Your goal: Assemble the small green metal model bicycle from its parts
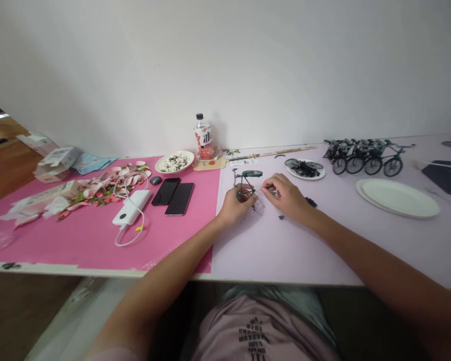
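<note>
A small dark green model bicycle is gripped in my left hand, its fingers wrapped round the frame. One wheel shows near the top; the rest of the model is partly covered by my fingers. Just to the right, my right hand is closed in a pinch at thumb and forefinger. What the pinch holds is too small to make out. Under and beside my right hand lie small black pieces. A white plate with black parts stands behind that hand.
Several finished-looking model bicycles stand in a row at the back right, behind stacked white plates. On the left pink sheet are two phones, a white power bank and artificial petals. A drink bottle stands by the wall.
</note>
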### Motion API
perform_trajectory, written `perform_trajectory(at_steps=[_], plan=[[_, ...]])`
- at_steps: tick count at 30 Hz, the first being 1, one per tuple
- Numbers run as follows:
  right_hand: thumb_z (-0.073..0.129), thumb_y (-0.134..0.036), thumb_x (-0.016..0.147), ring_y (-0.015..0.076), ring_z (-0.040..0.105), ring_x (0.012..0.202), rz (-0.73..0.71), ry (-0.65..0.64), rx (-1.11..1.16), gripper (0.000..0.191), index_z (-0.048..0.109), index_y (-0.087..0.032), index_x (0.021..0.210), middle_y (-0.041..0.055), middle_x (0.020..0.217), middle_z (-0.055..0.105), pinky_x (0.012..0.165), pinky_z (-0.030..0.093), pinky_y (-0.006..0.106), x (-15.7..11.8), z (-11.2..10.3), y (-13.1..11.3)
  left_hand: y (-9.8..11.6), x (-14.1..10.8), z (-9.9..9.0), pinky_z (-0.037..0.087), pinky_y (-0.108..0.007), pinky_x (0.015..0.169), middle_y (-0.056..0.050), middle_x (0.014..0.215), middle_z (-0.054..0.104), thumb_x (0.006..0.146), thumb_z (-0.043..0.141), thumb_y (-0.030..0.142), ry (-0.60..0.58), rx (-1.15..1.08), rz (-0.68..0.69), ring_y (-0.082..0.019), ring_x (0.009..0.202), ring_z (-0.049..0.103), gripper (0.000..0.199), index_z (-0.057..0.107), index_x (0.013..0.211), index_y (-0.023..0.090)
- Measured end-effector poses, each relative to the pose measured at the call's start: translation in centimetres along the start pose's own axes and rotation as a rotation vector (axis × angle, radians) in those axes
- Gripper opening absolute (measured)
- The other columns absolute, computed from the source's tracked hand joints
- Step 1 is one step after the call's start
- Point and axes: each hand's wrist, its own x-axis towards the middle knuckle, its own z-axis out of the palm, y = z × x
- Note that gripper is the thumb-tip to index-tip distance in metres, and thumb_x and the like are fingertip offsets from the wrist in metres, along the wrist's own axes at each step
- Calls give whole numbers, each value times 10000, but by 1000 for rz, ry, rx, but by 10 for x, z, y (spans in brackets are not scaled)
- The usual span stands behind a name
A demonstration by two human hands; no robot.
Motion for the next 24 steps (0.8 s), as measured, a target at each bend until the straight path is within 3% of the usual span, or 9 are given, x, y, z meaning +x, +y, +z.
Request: perform_trajectory(at_steps=[14, 24], plan=[[553, -255, 1045, 248, 647, 948, -125, -77, -167, 82, 605, -241, 984, 83, 952, 675, 671, 529, 344, 1, -2, -4, -6, 0, 2, 473, -245, 663, 8, 797, 617, 832, 769, 251, -9, 29, 29, -107, 678, 585, 300, 627, 1077, 153], [565, -219, 1010, 241, 640, 925, -59, 4, -111, 58, 591, -246, 966, 71, 947, 651, 711, 547, 352, 0, -1, -4, -5, -1, 1, 467, -239, 671, 12, 790, 613, 827, 769, 243, 14, 67, 38, -105, 683, 581, 304, 644, 1089, 155]])
